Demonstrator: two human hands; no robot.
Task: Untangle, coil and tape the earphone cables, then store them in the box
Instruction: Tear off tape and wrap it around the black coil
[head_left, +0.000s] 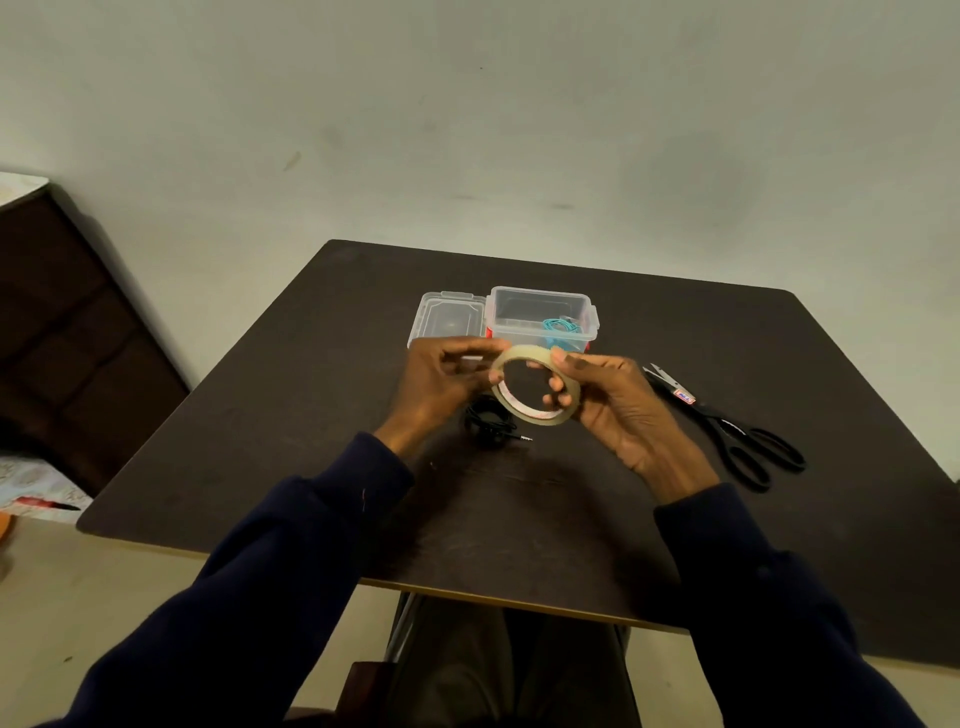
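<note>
A roll of clear tape (524, 410) is held up over the middle of the dark table (322, 415). My right hand (613, 410) grips the roll, fingers through its hole and thumb on top. My left hand (447, 379) pinches the roll's left rim with thumb and fingertips. Under the roll, a coiled black earphone cable (491, 423) lies on the table with its plug pointing right. Behind my hands stands a clear plastic box (540, 312), open, with a coiled turquoise earphone cable (560, 327) inside.
The box's clear lid (447, 317) lies flat just left of the box. Black-handled scissors (727, 426) rest on the table to the right of my right hand. A dark wooden cabinet (67, 332) stands off the table's left side.
</note>
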